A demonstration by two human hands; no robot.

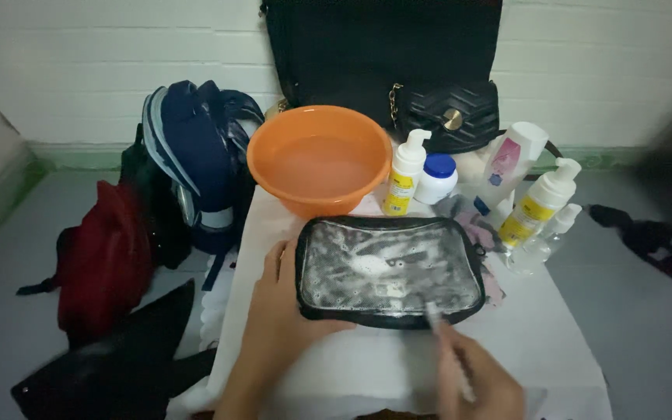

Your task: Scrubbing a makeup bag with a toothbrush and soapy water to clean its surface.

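Note:
A clear pouch with black trim (389,268), covered in white foam, lies flat on a white table (538,334). My left hand (278,323) rests against its left edge and front corner, holding it in place. My right hand (480,381) grips a thin brush (441,330), blurred with motion, whose tip meets the pouch's front edge.
An orange basin (319,159) of water stands behind the pouch. Two pump bottles (404,173) (540,204), a white jar with a blue lid (436,178) and a tilted white bottle (513,158) stand at the right. A black quilted bag (446,115) is behind; a blue backpack (196,152) and a red bag (106,257) are left.

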